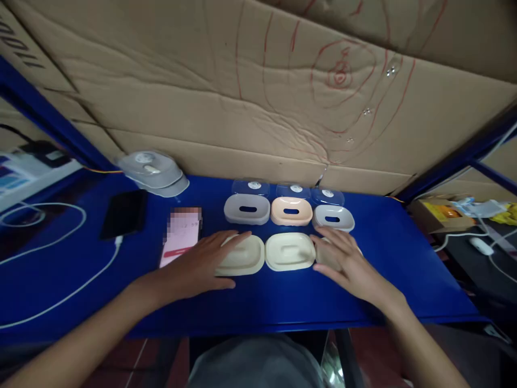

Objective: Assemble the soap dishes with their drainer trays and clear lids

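Three cream oval trays with raised middles lie in a row on the blue table. My left hand (197, 264) is open at the outer end of the left cream tray (246, 258), its fingers along the far edge and its thumb on the near side. The middle cream tray (290, 252) sits between my hands. Over the right cream tray (328, 253), which it mostly hides, my right hand (347, 261) spreads its fingers and thumb. Behind the row stand a grey slotted oval box (247, 220), a peach one (291, 218) and a light grey one (341, 222).
Clear lids with round stickers (254, 186) rest behind the boxes. A stack of grey pieces (153, 175) stands back left. A lit phone (181, 229) and a dark phone (124, 213) with a white cable lie left. A cardboard wall (202, 102) closes off the back.
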A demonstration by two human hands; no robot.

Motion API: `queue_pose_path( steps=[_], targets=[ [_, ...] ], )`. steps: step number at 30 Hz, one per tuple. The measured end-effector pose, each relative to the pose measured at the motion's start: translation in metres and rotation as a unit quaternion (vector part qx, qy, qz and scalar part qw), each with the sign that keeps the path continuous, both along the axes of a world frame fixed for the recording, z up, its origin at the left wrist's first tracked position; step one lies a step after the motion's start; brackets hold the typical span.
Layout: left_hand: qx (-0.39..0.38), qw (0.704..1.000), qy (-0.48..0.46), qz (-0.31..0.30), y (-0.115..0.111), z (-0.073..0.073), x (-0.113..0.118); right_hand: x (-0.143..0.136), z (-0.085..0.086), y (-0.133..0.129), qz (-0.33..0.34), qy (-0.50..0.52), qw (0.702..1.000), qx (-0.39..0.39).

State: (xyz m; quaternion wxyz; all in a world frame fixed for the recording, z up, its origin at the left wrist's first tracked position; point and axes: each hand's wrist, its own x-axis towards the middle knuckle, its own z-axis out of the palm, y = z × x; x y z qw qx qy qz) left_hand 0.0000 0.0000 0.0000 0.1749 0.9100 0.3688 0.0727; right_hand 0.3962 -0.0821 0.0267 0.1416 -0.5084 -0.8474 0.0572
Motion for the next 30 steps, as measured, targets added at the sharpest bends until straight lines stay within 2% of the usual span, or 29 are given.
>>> queue_pose_path(
  steps=[3,5,9,12,14,18,22,26,28,30],
  targets=[
    [-0.010,1.000,-0.001,0.007,-0.005,0.001,-0.003,-0.044,0.002,0.019,0.100,0.007,0.994,-0.035],
    [-0.016,1.000,0.008,0.011,-0.007,0.001,-0.004,-0.057,-0.001,0.029,0.120,0.004,0.991,-0.051],
    [0.003,1.000,0.002,0.013,0.000,0.010,-0.002,-0.050,-0.002,0.041,0.097,0.029,0.994,-0.044],
    [0.061,0.997,-0.017,0.046,0.011,0.023,0.003,-0.045,0.004,0.052,0.086,0.035,0.996,-0.016],
    [0.081,0.995,-0.011,0.064,0.013,0.028,0.008,-0.053,0.006,0.065,0.101,0.032,0.994,-0.001],
    [0.046,0.997,0.040,0.049,-0.004,0.018,0.010,-0.092,0.000,0.103,0.123,0.009,0.991,0.049],
    [0.022,0.996,0.047,0.079,-0.024,0.006,0.004,-0.133,-0.015,0.135,0.122,-0.019,0.991,0.047],
    [-0.013,0.993,-0.037,0.113,-0.022,0.008,-0.004,-0.143,-0.011,0.138,0.111,0.007,0.992,0.055],
    [-0.037,0.981,-0.134,0.136,-0.015,0.010,-0.005,-0.136,-0.001,0.126,0.100,0.045,0.991,0.073],
    [-0.068,0.950,-0.262,0.157,-0.005,0.009,-0.001,-0.128,0.011,0.110,0.094,0.110,0.985,0.096]
  ],
)
